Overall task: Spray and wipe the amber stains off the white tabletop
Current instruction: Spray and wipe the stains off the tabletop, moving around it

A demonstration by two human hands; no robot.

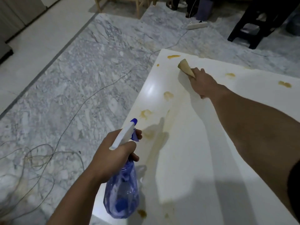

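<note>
The white tabletop (pixel 203 143) carries several amber stains, such as a stain (pixel 173 56) near its far corner, a stain (pixel 168 95) on the left side and a stain (pixel 285 84) at the right. My right hand (pixel 202 82) reaches far across and grips a beige, stained cloth (pixel 185 66) pressed on the table close to the far corner. My left hand (pixel 113 153) holds a blue translucent spray bottle (pixel 121 189) by its neck at the table's left edge, the white and blue nozzle (pixel 128 132) pointing toward the stains.
Grey marble floor (pixel 81 78) surrounds the table. Loose cables (pixel 37 156) lie coiled at the left and run to a white power strip (pixel 197 25) at the back. A black stool (pixel 259 21) and wooden chair legs (pixel 120 4) stand beyond.
</note>
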